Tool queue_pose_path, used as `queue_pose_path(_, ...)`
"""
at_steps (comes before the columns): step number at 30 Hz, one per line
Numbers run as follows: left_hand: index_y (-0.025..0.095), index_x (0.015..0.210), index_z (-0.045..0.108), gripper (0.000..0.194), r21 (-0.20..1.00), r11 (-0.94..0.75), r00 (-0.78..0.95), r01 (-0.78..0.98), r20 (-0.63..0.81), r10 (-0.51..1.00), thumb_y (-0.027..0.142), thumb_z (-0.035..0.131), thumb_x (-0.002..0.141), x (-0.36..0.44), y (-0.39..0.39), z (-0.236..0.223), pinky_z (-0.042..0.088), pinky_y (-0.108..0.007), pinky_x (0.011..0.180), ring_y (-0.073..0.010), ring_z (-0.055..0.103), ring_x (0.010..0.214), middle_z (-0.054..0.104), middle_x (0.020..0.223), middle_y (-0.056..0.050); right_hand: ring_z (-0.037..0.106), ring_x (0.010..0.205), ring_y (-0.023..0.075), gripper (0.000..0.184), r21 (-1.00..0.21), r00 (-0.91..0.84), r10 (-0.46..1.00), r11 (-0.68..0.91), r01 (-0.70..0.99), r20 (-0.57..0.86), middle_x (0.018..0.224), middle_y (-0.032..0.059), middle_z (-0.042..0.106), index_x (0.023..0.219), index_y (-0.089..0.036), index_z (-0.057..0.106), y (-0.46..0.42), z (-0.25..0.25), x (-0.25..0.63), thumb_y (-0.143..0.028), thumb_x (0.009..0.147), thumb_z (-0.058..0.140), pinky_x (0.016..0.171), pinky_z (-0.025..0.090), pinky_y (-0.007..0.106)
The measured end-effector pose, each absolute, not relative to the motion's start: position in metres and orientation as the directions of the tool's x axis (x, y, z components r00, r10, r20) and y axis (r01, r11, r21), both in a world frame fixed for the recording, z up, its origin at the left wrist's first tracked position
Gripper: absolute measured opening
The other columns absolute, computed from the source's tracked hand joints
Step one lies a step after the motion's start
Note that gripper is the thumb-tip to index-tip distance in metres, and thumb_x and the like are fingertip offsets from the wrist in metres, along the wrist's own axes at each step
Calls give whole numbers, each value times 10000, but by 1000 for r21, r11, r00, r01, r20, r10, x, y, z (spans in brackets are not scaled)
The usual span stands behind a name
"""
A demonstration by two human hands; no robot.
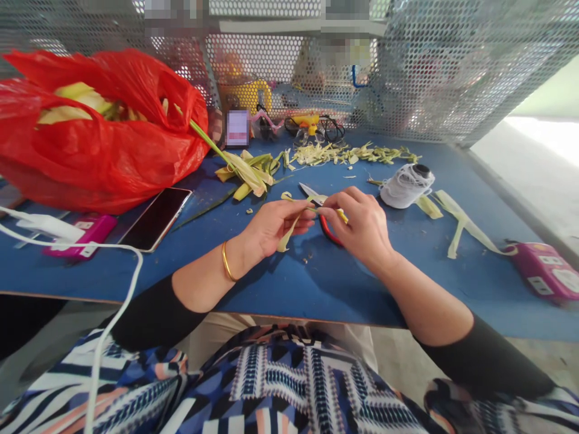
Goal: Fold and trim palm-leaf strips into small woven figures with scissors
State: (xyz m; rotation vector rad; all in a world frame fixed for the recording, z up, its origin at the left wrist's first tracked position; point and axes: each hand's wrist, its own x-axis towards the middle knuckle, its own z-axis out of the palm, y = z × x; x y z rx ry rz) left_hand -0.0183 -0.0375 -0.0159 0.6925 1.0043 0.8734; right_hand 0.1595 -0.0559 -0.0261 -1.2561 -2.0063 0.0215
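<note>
My left hand [277, 223] pinches a pale yellow-green leaf strip [289, 232] that hangs down from its fingers over the blue table [289, 283]. My right hand [362, 226] is closed around red-handled scissors [329, 232], whose blades [312, 193] point away from me and meet the strip between both hands. A gold bangle [227, 263] circles my left wrist. A bundle of leaf stalks [246, 172] lies just beyond my hands.
A red plastic bag [99, 132] full of leaves fills the left. A black phone [156, 218], a pink device [85, 234] and a white cable [113, 253] lie left. A white thread spool [404, 185], leaf scraps [344, 155] and another pink device [545, 271] sit right. Perforated metal mesh [452, 66] walls the back.
</note>
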Motion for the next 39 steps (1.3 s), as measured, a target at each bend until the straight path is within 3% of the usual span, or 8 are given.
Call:
queue_pose_path(5, 136, 724, 703, 169, 903, 401, 320, -157, -338, 885, 267, 804, 755, -15, -42, -22, 507, -221, 601, -96, 629, 550, 685, 623, -17, 541, 630, 140, 468, -902, -148, 980, 181, 392, 132, 692, 15, 639, 720, -196, 697, -47, -33, 158, -632, 854, 593, 623, 409, 293)
queue_pose_path(9, 132, 725, 695, 235, 930, 363, 404, -64, -308, 861, 320, 837, 727, -12, -46, -24, 495, -227, 612, -100, 629, 565, 696, 641, -25, 510, 563, 104, 448, -997, -73, 995, -71, -11, -70, 610, -19, 603, 774, -179, 740, -47, -34, 154, -596, 627, 815, 572, 429, 260)
queue_pose_path(13, 162, 822, 648, 268, 961, 276, 314, 34, -272, 910, 397, 772, 793, -12, -47, -25, 471, -244, 599, -119, 623, 577, 696, 689, -18, 514, 528, 95, 374, -998, 23, 1000, -5, -58, -6, 585, -17, 606, 720, -178, 727, -49, -28, 154, -523, 619, 832, 550, 452, 256)
queue_pose_path(17, 213, 827, 585, 276, 947, -131, -9, 293, 139, 990, 413, 771, 787, -18, -48, -21, 463, -263, 716, -171, 641, 793, 673, 800, -19, 547, 523, 105, 299, -982, 51, 985, 158, 100, 164, 592, -21, 601, 721, -190, 730, -49, -21, 155, -487, 715, 765, 541, 457, 264)
queue_pose_path(21, 225, 827, 688, 235, 753, -446, 183, 483, 412, 893, 380, 830, 721, -23, -48, -18, 430, -282, 856, -237, 598, 1048, 716, 967, -63, 556, 533, 120, 254, -949, -17, 963, 266, 168, 267, 566, -22, 611, 713, -198, 736, -52, -17, 155, -449, 754, 736, 560, 461, 280)
queue_pose_path(28, 205, 668, 710, 241, 874, -288, 488, 391, 68, 870, 262, 611, 880, -16, -50, -21, 373, -227, 548, -102, 529, 480, 629, 529, 32, 607, 736, 170, 180, -937, -78, 952, 306, 167, 297, 742, 25, 704, 677, -213, 742, -54, -18, 154, -384, 683, 800, 679, 487, 318)
queue_pose_path(34, 171, 603, 625, 259, 951, 80, 392, 298, -198, 899, 210, 615, 859, -16, -45, -15, 299, -202, 411, -59, 447, 345, 671, 544, 1, 518, 588, 127, 158, -932, 85, 929, 362, -12, 360, 666, -20, 614, 747, -237, 715, -55, -16, 156, -389, 760, 755, 593, 460, 305)
queue_pose_path(39, 141, 681, 670, 279, 944, 314, 254, 98, -328, 910, 256, 566, 913, -18, -36, -12, 197, -199, 360, -56, 450, 339, 668, 563, -27, 618, 769, 164, 51, -513, -124, 615, 738, 438, 779, 837, 35, 641, 832, -246, 732, -69, -19, 153, -247, 860, 690, 664, 506, 308)
